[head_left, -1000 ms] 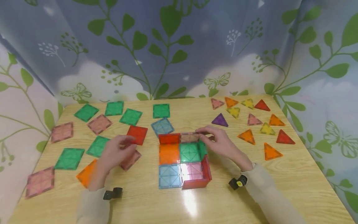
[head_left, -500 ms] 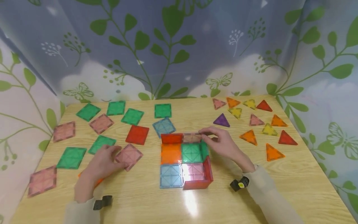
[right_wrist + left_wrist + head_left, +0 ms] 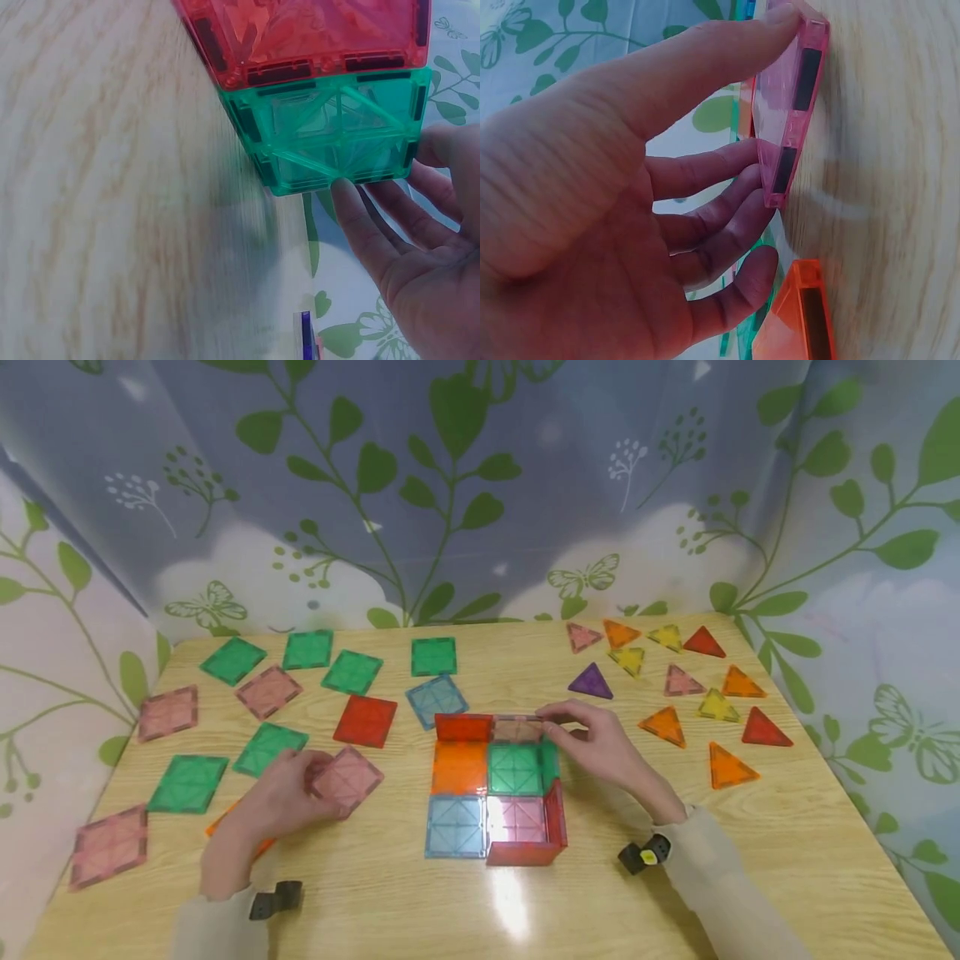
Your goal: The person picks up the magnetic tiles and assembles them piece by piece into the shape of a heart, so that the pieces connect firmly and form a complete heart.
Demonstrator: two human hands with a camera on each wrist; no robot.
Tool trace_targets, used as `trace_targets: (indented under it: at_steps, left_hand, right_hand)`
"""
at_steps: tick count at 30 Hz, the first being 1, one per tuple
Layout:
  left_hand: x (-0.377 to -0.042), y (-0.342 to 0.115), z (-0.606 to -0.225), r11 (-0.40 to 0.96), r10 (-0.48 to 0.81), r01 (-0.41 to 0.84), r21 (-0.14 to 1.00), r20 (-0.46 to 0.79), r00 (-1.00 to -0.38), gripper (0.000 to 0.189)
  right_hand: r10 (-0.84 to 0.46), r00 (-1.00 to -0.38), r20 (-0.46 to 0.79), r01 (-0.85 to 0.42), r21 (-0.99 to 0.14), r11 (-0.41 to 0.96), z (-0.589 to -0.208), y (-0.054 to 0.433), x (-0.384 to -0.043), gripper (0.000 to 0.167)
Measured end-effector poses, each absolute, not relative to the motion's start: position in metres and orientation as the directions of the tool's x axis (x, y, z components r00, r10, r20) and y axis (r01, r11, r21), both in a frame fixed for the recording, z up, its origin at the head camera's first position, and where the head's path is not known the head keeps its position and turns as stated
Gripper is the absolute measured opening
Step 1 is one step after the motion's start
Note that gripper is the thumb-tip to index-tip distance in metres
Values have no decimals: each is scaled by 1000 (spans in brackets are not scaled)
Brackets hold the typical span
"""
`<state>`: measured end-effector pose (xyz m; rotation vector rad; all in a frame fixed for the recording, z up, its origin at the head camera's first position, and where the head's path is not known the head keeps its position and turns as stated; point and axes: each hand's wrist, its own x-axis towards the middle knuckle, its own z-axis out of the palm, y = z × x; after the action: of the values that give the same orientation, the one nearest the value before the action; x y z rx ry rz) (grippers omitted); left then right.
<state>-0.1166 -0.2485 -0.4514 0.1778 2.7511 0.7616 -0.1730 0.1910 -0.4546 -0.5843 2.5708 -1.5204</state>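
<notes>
My left hand (image 3: 273,802) pinches a pink square magnetic tile (image 3: 348,779) at the table's left middle. The left wrist view shows the thumb on its upper side and fingertips against its edge (image 3: 799,97). My right hand (image 3: 600,745) grips the back right corner of a magnetic-tile box, around the pink back wall tile (image 3: 517,729). That box has a floor of orange (image 3: 459,768), green (image 3: 513,768), blue (image 3: 456,827) and pink tiles. Red tiles (image 3: 463,727) and a green tile (image 3: 337,135) stand as walls; the front left sides have none.
Several green, pink and red square tiles lie flat at left, including a red one (image 3: 365,721). An orange tile (image 3: 232,827) lies partly beneath the left wrist. Triangle tiles (image 3: 663,727) are spread at back right. A patterned curtain (image 3: 480,527) borders the table.
My left hand has come down and to the left from above the pink tile, and its fingers now hold that tile's edge. The right hand stays at the box's corner.
</notes>
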Motion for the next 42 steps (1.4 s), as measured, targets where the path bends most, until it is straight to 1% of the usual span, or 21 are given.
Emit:
trace_targets:
  at_steps: [6, 10, 13, 18, 22, 25, 29, 31, 33, 42]
  left_hand:
    - [-116, -249, -453, 825, 235, 52, 562, -258, -937, 74]
    - [-119, -250, -454, 774, 298, 104, 625, -214, -930, 69]
    - [-121, -252, -455, 691, 356, 133, 711, -174, -918, 62]
    - [-122, -253, -457, 505, 416, 103, 857, -137, -899, 44]
    - [-121, -253, -456, 404, 457, 88, 910, -118, -882, 27]
    - [-117, -250, -454, 326, 538, 113, 939, -86, -839, 19]
    - [-110, -237, -454, 222, 669, 141, 965, -45, -742, 15]
    - [-106, -226, -456, 207, 713, 150, 967, -44, -700, 15]
    - [-103, -215, -458, 217, 734, 159, 963, -54, -677, 16]
    - [-96, -183, -460, 282, 732, 188, 941, -85, -676, 19]
  right_hand:
    - [-369, -926, 84, -243, -880, 409, -455, 192, -173, 23]
    - [-364, -928, 79, -234, -883, 407, -454, 191, -174, 23]
    - [-360, -930, 80, -234, -882, 408, -454, 191, -175, 23]
    - [-359, -928, 96, -250, -876, 413, -457, 191, -177, 21]
    - [-361, -926, 109, -263, -872, 412, -458, 191, -179, 20]
    - [-362, -925, 111, -265, -873, 409, -457, 191, -180, 20]
    - [-363, -925, 113, -266, -875, 404, -456, 191, -179, 20]
    - [-364, -924, 115, -268, -874, 405, -456, 191, -179, 20]
    - [-366, -924, 114, -269, -874, 406, -456, 191, -179, 20]
    - [-367, -924, 109, -269, -868, 418, -457, 191, -179, 20]
